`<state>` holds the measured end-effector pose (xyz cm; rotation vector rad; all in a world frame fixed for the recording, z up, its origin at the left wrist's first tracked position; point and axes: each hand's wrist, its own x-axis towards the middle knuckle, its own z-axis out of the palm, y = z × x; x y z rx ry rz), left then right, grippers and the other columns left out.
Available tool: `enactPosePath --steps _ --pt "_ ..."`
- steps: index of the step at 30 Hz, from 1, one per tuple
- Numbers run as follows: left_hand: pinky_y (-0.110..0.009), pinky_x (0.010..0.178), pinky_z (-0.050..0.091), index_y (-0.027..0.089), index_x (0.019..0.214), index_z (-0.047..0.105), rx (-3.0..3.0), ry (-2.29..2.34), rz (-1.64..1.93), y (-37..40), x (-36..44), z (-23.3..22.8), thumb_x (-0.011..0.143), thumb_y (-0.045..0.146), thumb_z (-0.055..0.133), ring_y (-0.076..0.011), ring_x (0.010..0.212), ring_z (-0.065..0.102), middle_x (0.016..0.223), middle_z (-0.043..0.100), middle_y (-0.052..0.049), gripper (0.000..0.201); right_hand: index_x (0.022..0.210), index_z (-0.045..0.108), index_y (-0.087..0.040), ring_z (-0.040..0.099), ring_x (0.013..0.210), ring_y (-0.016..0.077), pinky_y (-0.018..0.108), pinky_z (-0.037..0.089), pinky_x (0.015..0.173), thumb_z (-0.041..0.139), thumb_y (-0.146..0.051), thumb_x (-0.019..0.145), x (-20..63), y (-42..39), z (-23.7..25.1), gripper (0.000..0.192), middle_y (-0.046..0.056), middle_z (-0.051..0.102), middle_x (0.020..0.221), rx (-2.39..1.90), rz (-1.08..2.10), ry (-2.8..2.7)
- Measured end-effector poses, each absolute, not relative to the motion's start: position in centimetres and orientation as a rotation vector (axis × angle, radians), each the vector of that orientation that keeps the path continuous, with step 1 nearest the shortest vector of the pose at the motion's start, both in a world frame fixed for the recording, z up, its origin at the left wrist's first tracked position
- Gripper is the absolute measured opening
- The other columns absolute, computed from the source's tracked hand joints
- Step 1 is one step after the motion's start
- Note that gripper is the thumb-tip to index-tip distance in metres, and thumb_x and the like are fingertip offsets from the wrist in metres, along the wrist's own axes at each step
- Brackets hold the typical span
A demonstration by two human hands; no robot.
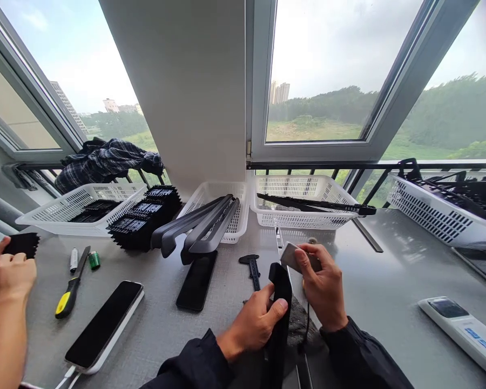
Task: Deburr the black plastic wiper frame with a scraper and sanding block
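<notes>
Mid-assembly: the left hand (253,322) is gripping a black wiper blade (279,313) at table centre, while the right hand (322,286) is pinching a grey end piece (290,255) at its 12 o'clock end, apparently not yet seated.
</notes>
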<state>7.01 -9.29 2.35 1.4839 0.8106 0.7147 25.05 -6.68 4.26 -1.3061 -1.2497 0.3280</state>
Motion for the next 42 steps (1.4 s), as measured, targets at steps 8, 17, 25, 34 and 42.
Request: enactPosePath --steps 8,17,25,34,42 --pt "-0.037 0.09 0.049 0.015 0.117 0.067 1.508 0.886 0.789 -9.1 7.1 2.3 0.101 0.07 0.05 -0.0251 0.092 0.058 0.094 0.066 -0.006 0.06 0.108 0.074 -0.029 0.064 0.125 0.0285 0.048 0.053 0.106 0.07 -0.019 0.097 23.1 -8.3 5.0 0.016 0.007 0.075 0.123 -0.99 0.287 -1.652" --pt "-0.038 0.089 0.051 0.013 0.108 0.073 1.525 0.909 0.768 -9.0 7.2 1.8 0.101 0.074 0.046 -0.0286 0.1 0.063 0.1 0.073 -0.009 0.066 0.088 0.064 -0.028 0.062 0.127 0.0316 0.052 0.052 0.105 0.071 -0.022 0.094 22.8 -8.8 4.8 0.011 0.006 0.077 0.128 -1.009 0.367 -1.73" --pt "-0.042 0.104 0.048 0.013 0.129 0.067 1.501 0.888 0.754 -8.8 6.9 2.1 0.103 0.053 0.054 -0.0316 0.117 0.065 0.122 0.076 -0.012 0.049 0.131 0.069 -0.03 0.064 0.118 0.0299 0.048 0.057 0.1 0.074 -0.036 0.099 24.4 -7.3 4.4 0.032 0.008 0.075 0.123 -1.097 0.282 -1.625" --pt "-0.046 0.113 0.044 0.016 0.136 0.066 1.509 0.866 0.751 -9.3 6.8 2.7 0.105 0.052 0.053 -0.0337 0.127 0.062 0.135 0.073 -0.013 0.049 0.128 0.072 -0.03 0.065 0.118 0.0287 0.046 0.057 0.1 0.072 -0.024 0.097 24.2 -7.7 4.8 0.032 0.007 0.076 0.122 -1.039 0.357 -1.705" --pt "-0.041 0.094 0.05 0.012 0.106 0.071 1.403 0.948 0.715 -9.2 7.1 2.3 0.095 0.082 0.05 -0.032 0.106 0.064 0.106 0.075 -0.012 0.073 0.142 0.063 -0.03 0.066 0.117 0.0265 0.042 0.057 0.099 0.073 -0.019 0.094 23.0 -8.2 4.4 0.05 0.006 0.075 0.125 -1.012 0.397 -1.745"
